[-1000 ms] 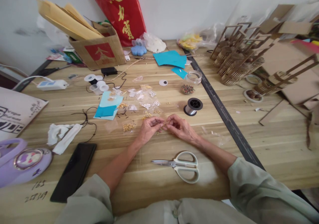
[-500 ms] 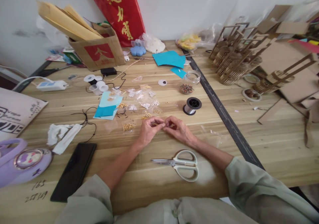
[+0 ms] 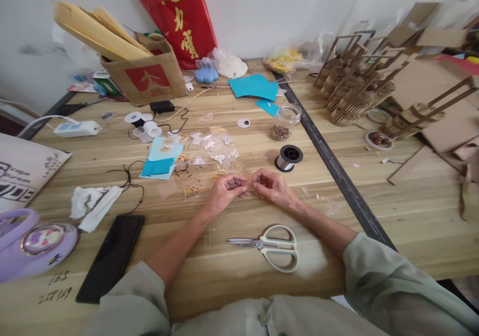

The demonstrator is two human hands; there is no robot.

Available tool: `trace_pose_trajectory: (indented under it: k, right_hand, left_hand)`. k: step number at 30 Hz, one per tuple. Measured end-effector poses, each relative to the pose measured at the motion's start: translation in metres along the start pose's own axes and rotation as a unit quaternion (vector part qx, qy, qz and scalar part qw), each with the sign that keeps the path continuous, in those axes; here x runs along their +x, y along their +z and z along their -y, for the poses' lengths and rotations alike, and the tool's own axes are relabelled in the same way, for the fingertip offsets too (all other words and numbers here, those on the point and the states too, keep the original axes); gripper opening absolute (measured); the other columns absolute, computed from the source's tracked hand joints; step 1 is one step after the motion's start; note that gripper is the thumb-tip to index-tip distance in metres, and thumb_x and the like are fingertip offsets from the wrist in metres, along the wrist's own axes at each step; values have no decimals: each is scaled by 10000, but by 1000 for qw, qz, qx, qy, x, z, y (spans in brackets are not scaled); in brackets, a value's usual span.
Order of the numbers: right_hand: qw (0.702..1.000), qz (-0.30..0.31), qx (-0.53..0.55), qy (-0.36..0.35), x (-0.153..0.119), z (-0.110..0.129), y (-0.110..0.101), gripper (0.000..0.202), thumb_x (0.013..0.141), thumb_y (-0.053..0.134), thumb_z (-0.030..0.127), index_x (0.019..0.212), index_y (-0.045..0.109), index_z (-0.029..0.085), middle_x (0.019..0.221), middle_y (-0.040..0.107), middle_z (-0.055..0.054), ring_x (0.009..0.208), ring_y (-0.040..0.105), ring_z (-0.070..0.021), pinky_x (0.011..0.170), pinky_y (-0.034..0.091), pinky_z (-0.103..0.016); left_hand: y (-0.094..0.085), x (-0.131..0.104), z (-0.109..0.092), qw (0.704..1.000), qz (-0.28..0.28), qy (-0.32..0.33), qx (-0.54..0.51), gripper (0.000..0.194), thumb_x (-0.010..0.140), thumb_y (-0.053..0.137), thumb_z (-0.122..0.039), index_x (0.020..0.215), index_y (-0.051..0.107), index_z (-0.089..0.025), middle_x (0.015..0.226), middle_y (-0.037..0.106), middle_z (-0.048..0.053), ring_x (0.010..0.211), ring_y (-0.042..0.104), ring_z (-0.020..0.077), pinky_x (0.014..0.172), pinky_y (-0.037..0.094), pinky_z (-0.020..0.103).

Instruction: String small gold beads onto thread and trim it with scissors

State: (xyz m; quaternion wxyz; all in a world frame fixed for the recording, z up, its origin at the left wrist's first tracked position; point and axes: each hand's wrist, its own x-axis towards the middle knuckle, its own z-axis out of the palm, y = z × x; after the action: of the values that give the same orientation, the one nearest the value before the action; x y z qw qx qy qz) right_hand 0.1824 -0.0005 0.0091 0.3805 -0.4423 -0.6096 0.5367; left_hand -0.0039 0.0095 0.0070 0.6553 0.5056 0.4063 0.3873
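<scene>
My left hand [image 3: 227, 191] is closed in a pinch over the wooden table, its thumb and fingers round something too small to make out. Just to its right, a small gap away, my right hand [image 3: 273, 187] is pinched too, and what it holds is also too small to see. Scissors [image 3: 262, 245] with pale handles lie below both hands, blades to the left. Beyond my right hand stands a black spool of fine wire [image 3: 288, 158]. Small bags of gold beads [image 3: 192, 190] and silver pieces [image 3: 218, 155] lie beyond and left of my left hand.
A black phone [image 3: 111, 257] and white tissue [image 3: 98, 209] lie at left. Blue paper [image 3: 159, 166] is beside the bead bags. A glass jar [image 3: 281, 130] of beads stands behind the spool. Brown lantern-like models [image 3: 350, 96] fill the back right; a cardboard box [image 3: 147, 81] stands back left.
My right hand has moved a little to the right, away from my left hand, which leaves a small gap between the fingertips. My left hand has barely moved.
</scene>
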Motion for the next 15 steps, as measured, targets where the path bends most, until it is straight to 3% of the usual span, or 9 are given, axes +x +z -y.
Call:
trace_pose_trajectory:
  k: [8, 15]
  right_hand:
    - [987, 94, 117, 54, 0, 0, 6, 424, 724, 736, 337, 1047, 521, 164, 862, 682, -55, 679, 649, -142, 520, 507, -226]
    - [989, 90, 100, 67, 1, -1, 4, 334, 711, 740, 334, 930, 574, 146, 747, 636, -9, 622, 576, -102, 535, 472, -213]
  left_hand:
    - [2, -2, 0, 998, -38, 43, 40, 262, 629, 790, -243, 826, 673, -115, 768, 704, 48, 675, 649, 134, 608, 519, 227]
    - [4, -3, 0, 994, -54, 77, 59, 211, 650, 765, -237, 801, 672, -122, 718, 687, 28, 600, 605, 103, 576, 498, 214]
